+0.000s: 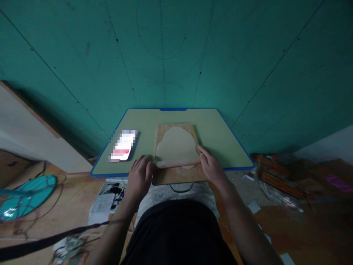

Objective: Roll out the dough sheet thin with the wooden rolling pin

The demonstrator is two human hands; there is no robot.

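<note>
Board (179, 176): although its near end juts past the table's edge, it looks stiff; best steadied by its sides.
Left hand (141, 173): fingers bent at the pin's left end; whether they wrap it, one cannot tell.
Right hand (212, 167): closed on the right end, a finger pointing forward.
Pin (176, 163): rigid, probably light; held best by both ends, level across dough.
Dough (176, 144): flat on the board, likely soft, easily torn; lift from beneath, palms spread.
Table (220, 136): under the board.

Green wall (171, 51), dim light.
</note>
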